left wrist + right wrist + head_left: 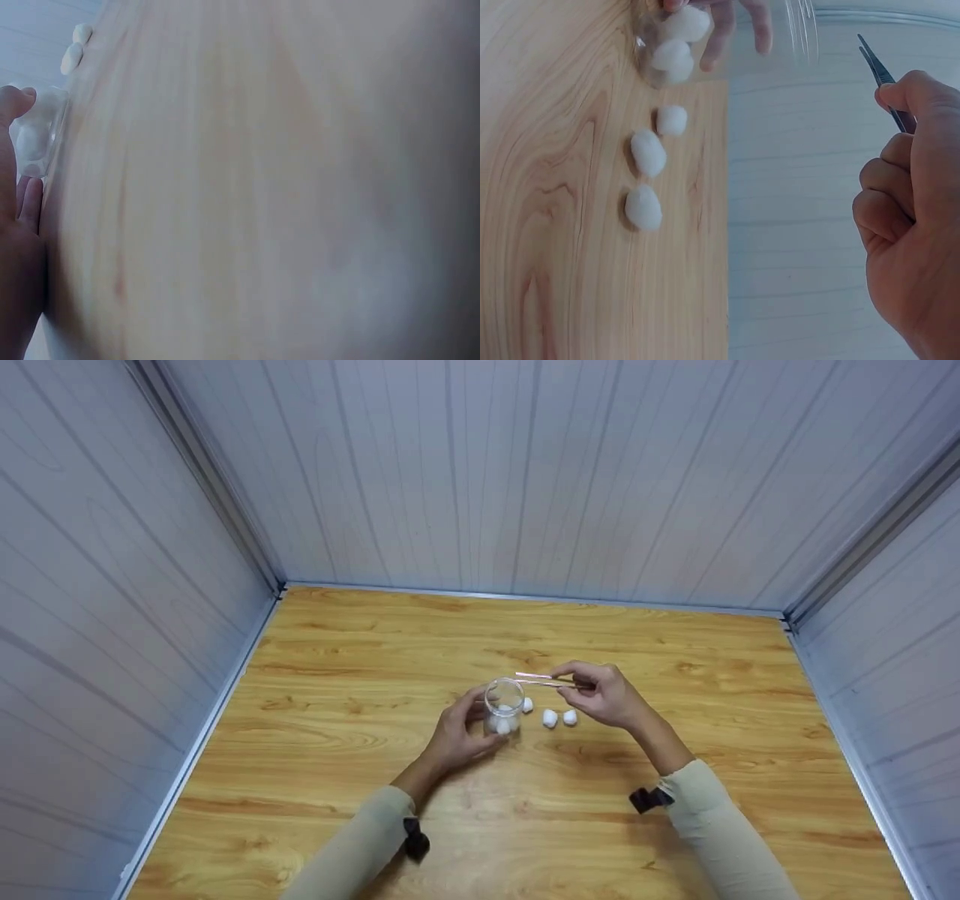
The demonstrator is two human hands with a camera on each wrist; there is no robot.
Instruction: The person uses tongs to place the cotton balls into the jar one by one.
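A clear glass jar [504,696] stands upright on the table with a few white cotton balls [673,60] at its bottom. My left hand [457,733] holds the jar from its left side, thumb in front and fingers behind; the left wrist view catches the jar [41,127] only at its edge. My right hand [606,695] pinches a pair of metal tweezers [541,683] between thumb and fingers. Their tips point left, near the jar's rim, slightly apart with nothing between them. Three loose cotton balls [646,154] lie in a row on the table to the right of the jar.
The wood-grain table [337,660] is bounded by pale panel walls [480,472] at the back and both sides. Metal strips [525,598] run along the table's edges. A black strap end [649,799] hangs at the right cuff, and another [416,840] at the left.
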